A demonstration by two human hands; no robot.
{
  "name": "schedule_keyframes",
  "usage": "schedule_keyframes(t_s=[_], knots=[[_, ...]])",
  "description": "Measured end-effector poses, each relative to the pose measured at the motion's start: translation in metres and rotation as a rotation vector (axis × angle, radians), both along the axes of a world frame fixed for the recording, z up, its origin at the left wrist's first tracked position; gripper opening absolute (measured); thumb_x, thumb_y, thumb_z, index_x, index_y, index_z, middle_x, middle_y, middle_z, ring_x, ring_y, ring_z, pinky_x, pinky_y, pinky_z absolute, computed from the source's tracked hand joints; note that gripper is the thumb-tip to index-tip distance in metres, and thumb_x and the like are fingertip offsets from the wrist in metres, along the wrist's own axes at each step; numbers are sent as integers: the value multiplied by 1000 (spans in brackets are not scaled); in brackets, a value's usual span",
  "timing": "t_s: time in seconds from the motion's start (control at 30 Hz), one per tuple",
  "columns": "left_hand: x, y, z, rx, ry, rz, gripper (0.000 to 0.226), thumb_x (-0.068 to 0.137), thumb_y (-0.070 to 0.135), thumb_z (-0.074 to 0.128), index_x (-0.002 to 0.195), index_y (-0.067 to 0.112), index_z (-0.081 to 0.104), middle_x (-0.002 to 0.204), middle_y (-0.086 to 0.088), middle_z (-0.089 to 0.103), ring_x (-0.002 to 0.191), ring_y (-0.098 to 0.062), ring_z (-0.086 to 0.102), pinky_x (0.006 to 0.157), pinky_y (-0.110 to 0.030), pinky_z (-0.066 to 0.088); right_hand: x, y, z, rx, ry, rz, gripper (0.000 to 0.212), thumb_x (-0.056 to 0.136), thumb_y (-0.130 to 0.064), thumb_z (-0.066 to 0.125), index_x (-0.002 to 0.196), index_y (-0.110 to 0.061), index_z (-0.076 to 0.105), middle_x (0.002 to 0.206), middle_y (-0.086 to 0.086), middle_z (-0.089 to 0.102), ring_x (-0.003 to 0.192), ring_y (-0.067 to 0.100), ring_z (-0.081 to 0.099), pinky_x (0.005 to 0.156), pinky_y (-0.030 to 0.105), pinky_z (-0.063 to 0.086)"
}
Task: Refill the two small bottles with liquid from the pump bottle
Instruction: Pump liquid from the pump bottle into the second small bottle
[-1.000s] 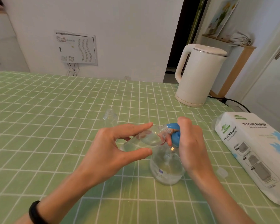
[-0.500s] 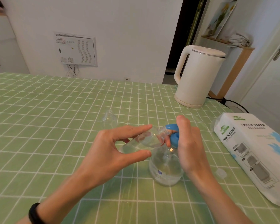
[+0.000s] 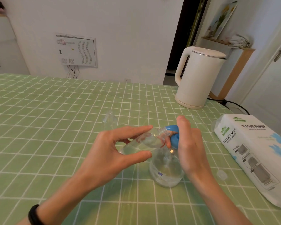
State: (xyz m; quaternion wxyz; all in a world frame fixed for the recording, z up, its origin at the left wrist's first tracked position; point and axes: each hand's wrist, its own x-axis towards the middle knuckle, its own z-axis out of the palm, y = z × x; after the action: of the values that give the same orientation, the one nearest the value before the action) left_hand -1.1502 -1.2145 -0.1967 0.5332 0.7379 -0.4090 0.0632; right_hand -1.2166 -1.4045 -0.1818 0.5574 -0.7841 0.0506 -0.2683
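Note:
My left hand point(image 3: 110, 150) holds a small clear bottle point(image 3: 144, 141) tilted on its side, pinched between thumb and fingers. Some clear liquid lies in it, and its open neck meets the blue nozzle. The clear pump bottle point(image 3: 165, 169) stands on the green checked tablecloth with a blue pump head point(image 3: 174, 135). My right hand point(image 3: 188, 143) wraps around that pump head, index finger raised above it. A second small clear bottle point(image 3: 109, 119) stands upright and uncapped farther back on the table, apart from both hands.
A white electric kettle point(image 3: 198, 78) stands at the back right with its cord trailing off the table. A pack of tissue paper point(image 3: 256, 153) lies along the right edge. A small clear cap point(image 3: 221, 174) lies between the pack and the pump bottle.
Both hands and the bottles keep nearly the same pose. My right index finger has lifted a little higher above the pump head.

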Motion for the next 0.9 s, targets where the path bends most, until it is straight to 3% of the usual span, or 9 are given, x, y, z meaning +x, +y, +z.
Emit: schedule_keyframes(t_s=[0.1, 0.23, 0.43, 0.7, 0.9], knots=[[0, 0, -1, -2, -5, 1, 54, 74, 44, 84, 126, 49, 70, 115, 33, 73, 108, 4, 71, 86, -7, 48, 0, -1, -1, 7, -6, 3, 72, 105, -47, 28, 41, -20, 50, 57, 4, 70, 61, 11, 67, 62, 11, 46], [1, 1, -2, 0, -4, -1, 55, 74, 44, 84, 127, 49, 70, 115, 33, 73, 108, 4, 71, 86, -8, 49, 2, -2, 0, 16, -10, 19, 63, 99, -36, 30, 40, -24, 49, 57, 5, 68, 60, 13, 65, 64, 19, 48], [1, 1, -3, 2, -9, -1, 56, 74, 46, 83, 128, 48, 69, 117, 33, 72, 108, 3, 71, 86, -9, 50, 0, -1, 2, -1, 3, 21, 59, 95, -27, 30, 38, -27, 46, 48, -6, 58, 47, 1, 49, 52, 11, 38], [1, 0, -4, 15, -25, 5, 57, 75, 48, 83, 130, 50, 67, 119, 35, 71, 110, 5, 70, 87, -9, 50, 0, 0, 0, 4, -3, -6, 74, 106, -49, 25, 41, -22, 49, 48, -3, 60, 53, 8, 59, 58, 11, 45], [2, 0, -4, 16, -19, 4, 56, 75, 47, 83, 129, 46, 69, 120, 34, 71, 111, 6, 69, 87, -11, 51, 1, -1, 3, 23, 8, 21, 59, 96, -31, 32, 39, -24, 49, 53, 1, 65, 54, 12, 57, 55, 19, 45]])
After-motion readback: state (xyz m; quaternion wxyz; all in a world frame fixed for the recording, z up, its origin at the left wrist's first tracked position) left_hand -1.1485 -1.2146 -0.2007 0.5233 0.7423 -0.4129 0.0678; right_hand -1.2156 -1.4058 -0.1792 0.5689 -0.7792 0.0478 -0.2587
